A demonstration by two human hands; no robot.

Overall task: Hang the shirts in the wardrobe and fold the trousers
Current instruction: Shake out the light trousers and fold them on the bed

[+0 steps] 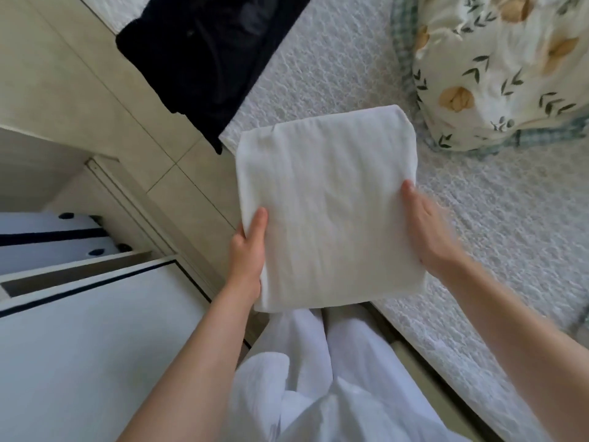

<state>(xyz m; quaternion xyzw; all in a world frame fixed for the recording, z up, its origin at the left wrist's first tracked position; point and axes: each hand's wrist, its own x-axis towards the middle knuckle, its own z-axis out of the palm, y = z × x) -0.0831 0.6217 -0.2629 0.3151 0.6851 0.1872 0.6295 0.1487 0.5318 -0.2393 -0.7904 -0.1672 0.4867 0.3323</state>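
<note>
A folded white garment (328, 212), a flat, roughly square bundle of soft, slightly creased cloth, is held up in the air in the middle of the view, over the gap between a bed and the floor; its far corner overlaps the bed's edge in the picture; I cannot tell from the fold what kind of garment it is

The left hand (247, 253) grips the bundle's near left edge, thumb (259, 221) lying flat on top, fingers hidden underneath; the right hand (428, 234), somewhat blurred, grips the right edge the same way, thumb on top and fingers out of sight below; both forearms are bare

Just below the bundle are the person's own loose white trousers (302, 378)

To the right runs the bed (318, 74), covered in a white, bumpy-textured spread; a black garment (207, 59) lies on its far part and hangs over the edge towards the floor; at the upper right sits a cream pillow (497, 74) printed with yellow fruit and green leaves, with green checked fabric (403, 33) beside it

To the left is a pale tiled floor (95, 90); nearer, a white wardrobe door (95, 330) edged with a dark line; beyond it, in the opening, white cloth with navy stripes (47, 237)
</note>
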